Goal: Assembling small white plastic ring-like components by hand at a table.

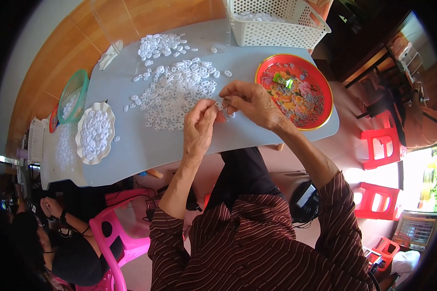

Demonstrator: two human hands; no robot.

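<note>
My left hand (pixel 200 123) is closed in a pinch over the near edge of the grey table. A small white plastic piece (pixel 219 106) shows at its fingertips. Just to the right, my right hand (pixel 253 103) is pinched too, its fingertips almost meeting the left ones; what they grip is too small to make out. Below the fingertips sits a small orange-red thing (pixel 221 117), partly hidden. Beyond my left hand spreads a heap of white oval plastic pieces (pixel 177 89). Right of my right hand stands a round red tray (pixel 327 92) with many small metal pieces on its flowered bottom.
A scalloped white dish (pixel 109 140) of white pieces and a green basket (pixel 85 87) stand at left. At the back are a smaller heap (pixel 160 46) and a white perforated basket (pixel 281 38). Another person sits on a pink chair (pixel 109 228) lower left; red stools (pixel 379 148) stand right.
</note>
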